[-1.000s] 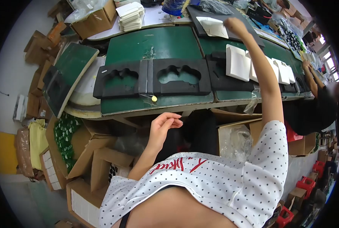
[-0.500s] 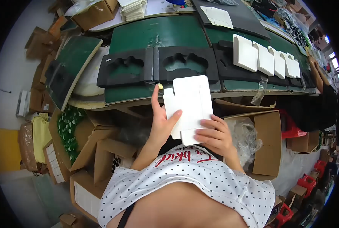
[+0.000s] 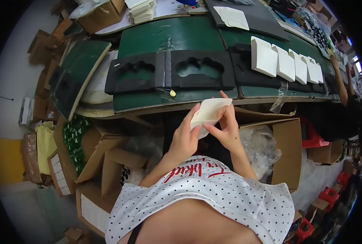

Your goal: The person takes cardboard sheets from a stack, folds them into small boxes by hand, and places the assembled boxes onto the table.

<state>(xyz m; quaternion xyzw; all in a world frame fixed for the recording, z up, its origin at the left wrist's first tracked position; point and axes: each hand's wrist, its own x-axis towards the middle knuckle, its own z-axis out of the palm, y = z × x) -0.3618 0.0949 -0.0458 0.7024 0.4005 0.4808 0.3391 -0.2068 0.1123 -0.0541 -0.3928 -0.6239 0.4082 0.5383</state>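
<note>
Between my two hands, in front of my chest, is a small white cardboard box (image 3: 208,110), partly opened out and tilted. My left hand (image 3: 186,134) grips its left side, fingers behind and thumb at the near edge. On the right side my right hand (image 3: 226,128) holds it too, with the thumb near its lower edge and the fingers bent around the far side. The fingers cover parts of the box. Just beyond, on the green table (image 3: 164,38), lies a black foam insert (image 3: 199,68) with shaped cut-outs. Several white boxes (image 3: 264,57) stand in a row to the right.
Flat white card blanks (image 3: 231,18) lie on a dark board at the back. Below the table edge are a carton with clear plastic bags (image 3: 259,148) and open cartons (image 3: 122,156) on the left. Another person's arm (image 3: 339,77) reaches in at far right.
The flat white blank has been turned and folded into a narrower box shape. My hands have come closer together around it, and my left index finger no longer points outward.
</note>
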